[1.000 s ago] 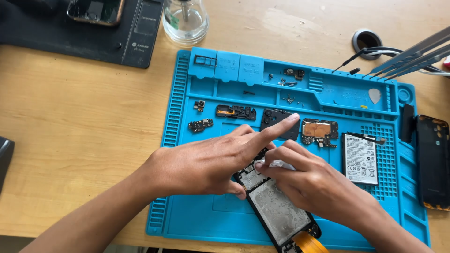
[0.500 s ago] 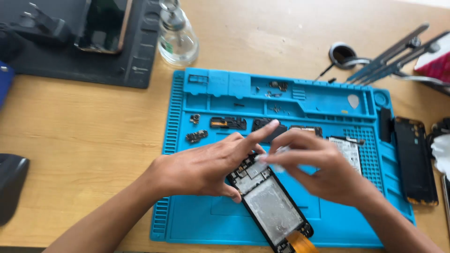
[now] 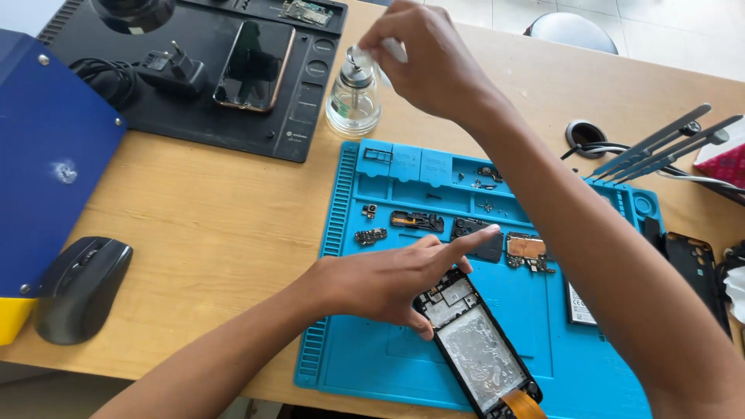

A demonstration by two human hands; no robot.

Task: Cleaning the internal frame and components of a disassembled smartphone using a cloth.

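My left hand [image 3: 388, 283] rests on the top end of an opened phone [image 3: 481, 357], thumb at its left edge and index finger stretched out. The phone lies face down on a blue work mat [image 3: 372, 349], its inner frame bare and an orange flex cable at its lower end. My right hand [image 3: 427, 58] is raised over a small clear glass pump bottle [image 3: 353, 101] behind the mat. Its fingers pinch a small white wad [image 3: 392, 50] against the bottle's top.
Small boards, a copper-shielded circuit board [image 3: 526, 248] and a battery [image 3: 578, 306] lie on the mat. A black mat [image 3: 194, 116] holds another phone [image 3: 254, 66] and a charger plug [image 3: 171, 74]. Mouse [image 3: 77, 287] and blue box [image 3: 46, 155] lie left; metal tools [image 3: 660, 143] and a back cover [image 3: 694, 268] right.
My right hand has left the opened phone and gone up to the glass bottle. The left hand stays on the phone. The view has shifted up and left.
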